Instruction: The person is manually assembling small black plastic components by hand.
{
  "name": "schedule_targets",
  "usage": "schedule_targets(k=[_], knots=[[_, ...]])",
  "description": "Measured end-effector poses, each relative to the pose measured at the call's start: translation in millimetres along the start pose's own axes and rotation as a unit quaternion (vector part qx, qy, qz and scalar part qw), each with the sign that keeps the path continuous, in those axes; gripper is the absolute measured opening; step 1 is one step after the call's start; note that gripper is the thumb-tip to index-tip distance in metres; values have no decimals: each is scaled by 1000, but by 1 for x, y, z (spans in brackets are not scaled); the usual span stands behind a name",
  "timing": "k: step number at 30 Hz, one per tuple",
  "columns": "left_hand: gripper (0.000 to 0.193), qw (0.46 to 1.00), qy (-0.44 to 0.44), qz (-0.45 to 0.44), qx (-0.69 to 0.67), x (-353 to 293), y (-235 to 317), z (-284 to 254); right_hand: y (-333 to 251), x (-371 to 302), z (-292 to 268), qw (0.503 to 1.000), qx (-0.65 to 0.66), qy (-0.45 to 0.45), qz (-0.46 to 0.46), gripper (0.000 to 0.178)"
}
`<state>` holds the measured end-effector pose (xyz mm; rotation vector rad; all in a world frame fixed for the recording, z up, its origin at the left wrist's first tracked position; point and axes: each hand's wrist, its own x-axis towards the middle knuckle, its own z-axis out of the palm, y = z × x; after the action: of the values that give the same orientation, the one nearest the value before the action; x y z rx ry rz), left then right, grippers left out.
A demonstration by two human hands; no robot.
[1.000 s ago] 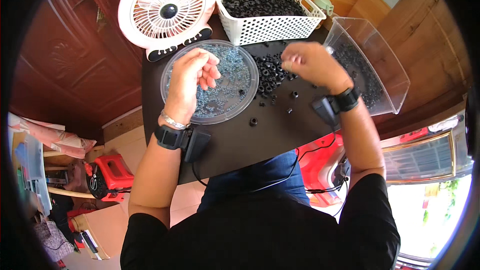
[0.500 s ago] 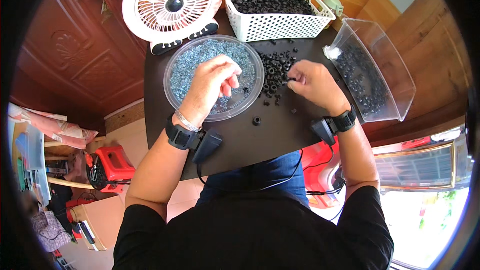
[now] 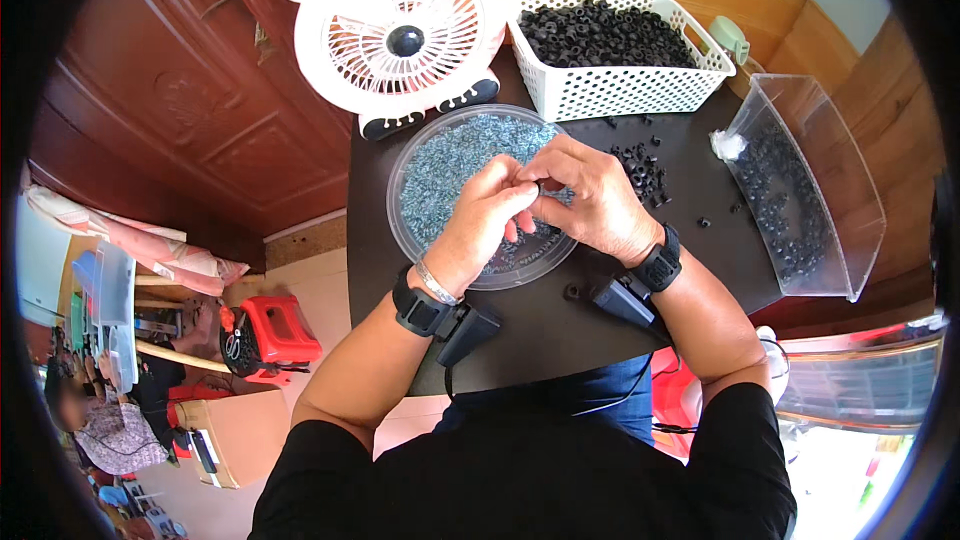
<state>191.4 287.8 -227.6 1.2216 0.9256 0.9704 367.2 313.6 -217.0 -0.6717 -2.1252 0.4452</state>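
Over the right side of a round clear tray (image 3: 396, 215), my two hands meet at the fingertips. A small black ring-shaped part (image 3: 540, 187) shows between them, pinched by the thumb and fingers of my right hand (image 3: 598, 202). My left hand (image 3: 484, 218) is closed too, its thumb and forefinger against that part; whatever else it grips is too small to make out. Many tiny bluish, shiny pieces (image 3: 450, 165), perhaps little springs, fill the tray. Loose black ring-shaped parts (image 3: 642, 168) lie on the dark table beside my right hand.
A white perforated basket (image 3: 620, 92) heaped with black parts stands at the back. Left of it is a white fan (image 3: 405, 40). A clear bin (image 3: 800, 190) holding black parts sits at the right. Another person (image 3: 115, 435) is at the far left.
Both hands were apart; my right hand has come left from the loose black parts with one of them, and the fingertips now meet. The whole view has shifted.
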Motion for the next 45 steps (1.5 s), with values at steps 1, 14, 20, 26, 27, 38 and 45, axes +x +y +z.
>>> schedule_targets(k=[1,14,20,26,27,38,45], knots=[[15,1000,-8,-9,-1,0,0,0,-1,-1,0,1000,2,3,2,24],[25,977,-80,4,-196,3,-6,-7,0,-2,-3,998,49,46,16,33],[22,991,-58,13,-119,2,-6,-4,-3,-2,-3,997,45,44,34,31],[22,997,-38,11,-70,2,-4,-6,1,-2,-3,999,3,37,-13,33],[22,996,-47,9,-75,2,-5,-5,2,-2,-4,999,-4,40,-21,33],[20,999,-20,40,-15,3,-3,-10,1,1,-15,1000,-25,10,-2,27],[15,992,63,53,-100,7,3,-26,13,-6,-22,982,-145,-119,31,23]])
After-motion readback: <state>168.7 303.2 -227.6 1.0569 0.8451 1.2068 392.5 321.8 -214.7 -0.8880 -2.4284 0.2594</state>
